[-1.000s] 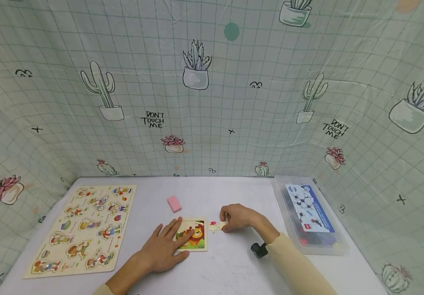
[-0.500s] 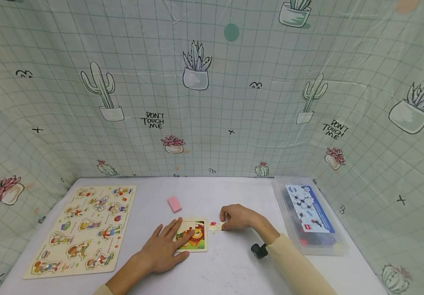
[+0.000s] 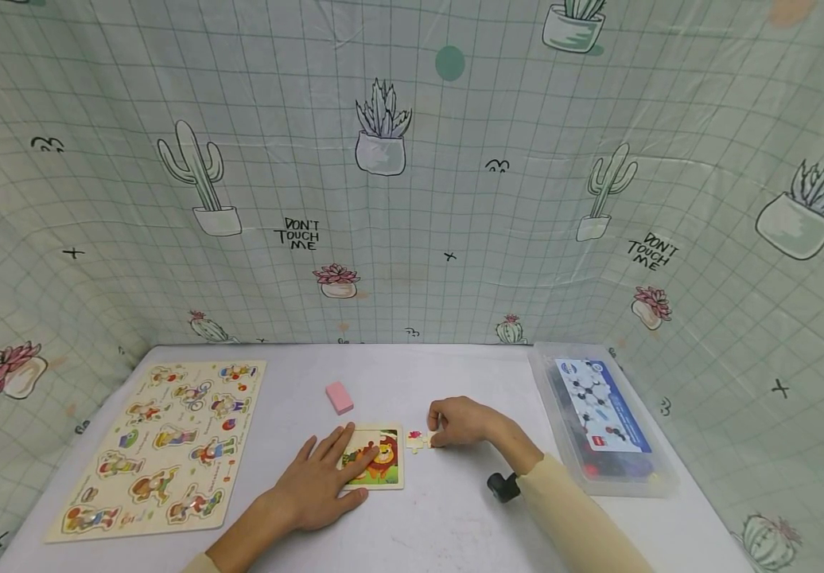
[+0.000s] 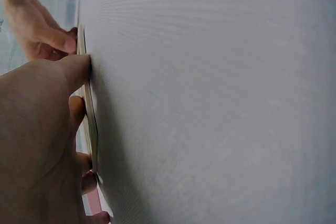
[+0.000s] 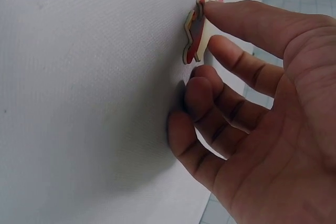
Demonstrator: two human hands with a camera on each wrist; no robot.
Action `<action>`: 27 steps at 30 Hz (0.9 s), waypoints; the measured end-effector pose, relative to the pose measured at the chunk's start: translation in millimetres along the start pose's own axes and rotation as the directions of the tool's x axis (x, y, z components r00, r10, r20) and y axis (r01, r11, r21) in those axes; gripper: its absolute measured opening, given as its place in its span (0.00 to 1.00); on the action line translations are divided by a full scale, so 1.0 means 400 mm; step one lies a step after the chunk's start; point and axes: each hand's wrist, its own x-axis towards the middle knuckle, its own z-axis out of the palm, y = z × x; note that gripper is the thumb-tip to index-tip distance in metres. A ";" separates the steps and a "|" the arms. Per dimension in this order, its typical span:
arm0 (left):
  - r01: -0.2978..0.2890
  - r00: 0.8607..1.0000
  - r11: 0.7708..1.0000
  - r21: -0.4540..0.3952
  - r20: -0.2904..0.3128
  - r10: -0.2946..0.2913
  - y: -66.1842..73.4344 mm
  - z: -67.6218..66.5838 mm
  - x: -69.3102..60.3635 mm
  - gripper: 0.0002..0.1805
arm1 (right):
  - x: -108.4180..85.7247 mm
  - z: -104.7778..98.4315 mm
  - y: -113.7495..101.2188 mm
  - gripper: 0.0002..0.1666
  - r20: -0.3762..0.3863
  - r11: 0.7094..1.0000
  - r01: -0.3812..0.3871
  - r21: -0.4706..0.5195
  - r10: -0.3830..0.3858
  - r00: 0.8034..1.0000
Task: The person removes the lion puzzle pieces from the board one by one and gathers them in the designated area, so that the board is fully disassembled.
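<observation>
In the head view my left hand [image 3: 312, 481] lies with spread fingers over the left part of a small framed lion jigsaw puzzle [image 3: 389, 471], steadying it on the table. The left wrist view shows its thumb [image 4: 79, 71] at the board's edge. Right of the frame, my right hand [image 3: 464, 420] pinches a jigsaw piece [image 5: 194, 38] between thumb and forefinger, its other fingers curled near the tabletop. The piece has red and yellow on its face. Beside it, between the hand and the frame, lies a pale piece with a pink print [image 3: 414, 438].
A pink block [image 3: 339, 397] sits behind the puzzle. At left lies a large wooden board [image 3: 118, 430] with picture pieces. A clear plastic case [image 3: 658, 477] with a blue label stands at right. Patterned cloth [image 3: 455, 302] encloses the table.
The right thumb and forefinger have shifted slightly, and the pale patch of piece between them shows less now. My left hand and the framed puzzle have stayed put.
</observation>
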 end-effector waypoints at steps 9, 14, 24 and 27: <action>-0.017 1.000 0.999 -0.028 -0.012 0.017 0.003 -0.003 -0.003 0.33 | 0.016 0.007 -0.025 0.07 -0.071 1.000 -0.002 -0.014 0.001 0.997; -0.017 1.000 1.000 -0.019 -0.013 0.017 0.001 0.001 -0.001 0.33 | 0.034 0.020 -0.050 0.05 -0.094 0.996 0.092 -0.004 -0.092 0.991; -0.018 1.000 1.000 -0.014 -0.005 0.018 0.003 -0.004 -0.002 0.33 | 0.060 0.045 -0.105 0.13 -0.022 0.980 0.198 -0.017 -0.198 0.980; -0.019 1.000 1.000 -0.018 -0.002 0.019 0.006 -0.008 -0.004 0.33 | 0.063 0.051 -0.113 0.14 -0.005 0.974 0.223 -0.023 -0.224 0.975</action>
